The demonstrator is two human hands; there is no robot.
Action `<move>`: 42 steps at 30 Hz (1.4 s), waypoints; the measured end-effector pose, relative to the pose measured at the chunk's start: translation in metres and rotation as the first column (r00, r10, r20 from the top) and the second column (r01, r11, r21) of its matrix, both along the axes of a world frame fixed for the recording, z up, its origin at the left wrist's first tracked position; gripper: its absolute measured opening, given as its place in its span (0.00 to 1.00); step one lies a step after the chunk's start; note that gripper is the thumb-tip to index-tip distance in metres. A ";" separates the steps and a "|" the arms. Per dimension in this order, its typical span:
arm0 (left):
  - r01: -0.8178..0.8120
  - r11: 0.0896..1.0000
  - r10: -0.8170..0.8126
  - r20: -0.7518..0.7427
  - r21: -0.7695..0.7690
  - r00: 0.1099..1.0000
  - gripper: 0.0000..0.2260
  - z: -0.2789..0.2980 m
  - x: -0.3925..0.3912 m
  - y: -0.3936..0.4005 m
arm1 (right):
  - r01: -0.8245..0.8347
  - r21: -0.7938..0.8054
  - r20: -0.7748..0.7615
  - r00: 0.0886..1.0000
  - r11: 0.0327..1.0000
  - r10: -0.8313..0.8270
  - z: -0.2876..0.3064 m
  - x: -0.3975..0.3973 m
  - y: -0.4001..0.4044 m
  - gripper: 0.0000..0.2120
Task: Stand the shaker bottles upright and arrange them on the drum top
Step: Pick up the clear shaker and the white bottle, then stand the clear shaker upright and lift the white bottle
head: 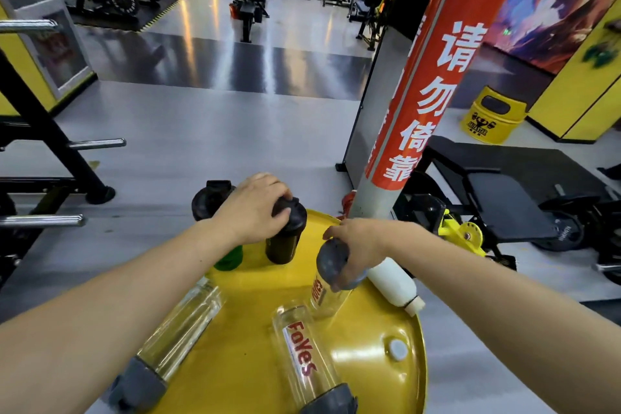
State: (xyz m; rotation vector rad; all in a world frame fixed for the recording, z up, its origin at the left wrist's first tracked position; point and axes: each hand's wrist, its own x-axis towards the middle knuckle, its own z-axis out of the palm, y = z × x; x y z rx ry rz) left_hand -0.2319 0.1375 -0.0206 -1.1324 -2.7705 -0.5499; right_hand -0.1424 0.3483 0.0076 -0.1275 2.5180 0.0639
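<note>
Clear plastic shakers, seemingly empty, are judged light, stiff and slippery; grey lids give the surest hold. One clear bottle (327, 292) near 3 o'clock on the yellow drum top (376, 343) is clamped at its lid by the right hand (356, 247) fingers. The left hand (250, 208) is closed over the dark shaker (284, 242), upright toward 12. Two more (181, 323) (304, 346) are left lying. The glossy, rimmed metal may let bottles slide; gym floor (201, 131) lies around.

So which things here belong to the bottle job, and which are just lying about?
Job: drum top; dark shaker, left hand; grey-lid shaker, right hand; two lying clear shakers.
Lying about: white bottle; bench; red pole.
</note>
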 end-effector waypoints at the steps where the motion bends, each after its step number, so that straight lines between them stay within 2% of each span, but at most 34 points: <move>1: 0.007 1.000 -0.007 0.005 -0.015 1.000 0.14 -0.002 0.002 0.003 | -0.008 0.003 -0.013 1.000 1.000 0.008 -0.006 0.003 0.000 0.51; 6: 0.019 0.991 -0.015 0.027 -0.134 1.000 0.18 -0.015 0.008 0.011 | -0.012 0.005 -0.094 0.995 1.000 0.013 -0.014 -0.004 0.012 0.44; 11: 0.018 0.972 -0.009 0.041 -0.235 0.999 0.22 -0.028 0.014 0.018 | 0.079 -0.096 -0.184 0.978 0.992 -0.095 -0.006 -0.040 0.035 0.43; 21: -0.014 0.970 0.027 0.051 -0.243 0.998 0.23 -0.035 0.016 0.020 | 0.095 -0.240 -0.276 0.948 0.966 -0.162 -0.028 -0.077 0.047 0.40; 27: -0.022 0.971 0.035 0.052 -0.239 0.998 0.23 -0.035 0.018 0.020 | 0.087 -0.287 -0.256 0.953 0.954 -0.164 -0.031 -0.077 0.053 0.47; 35: 0.017 0.988 -0.022 -0.036 -0.153 0.999 0.18 -0.031 0.029 0.019 | 0.089 -0.395 -0.278 0.937 0.914 -0.211 -0.041 -0.071 0.062 0.49; 40: 0.060 0.988 -0.061 -0.009 -0.143 0.998 0.14 -0.025 0.033 0.017 | 0.057 -0.380 -0.327 0.926 0.923 -0.191 -0.031 -0.058 0.072 0.45; 42: 0.068 0.985 -0.068 0.007 -0.159 0.998 0.14 -0.021 0.034 0.018 | 0.015 -0.344 -0.419 0.892 0.939 -0.168 -0.026 -0.050 0.073 0.37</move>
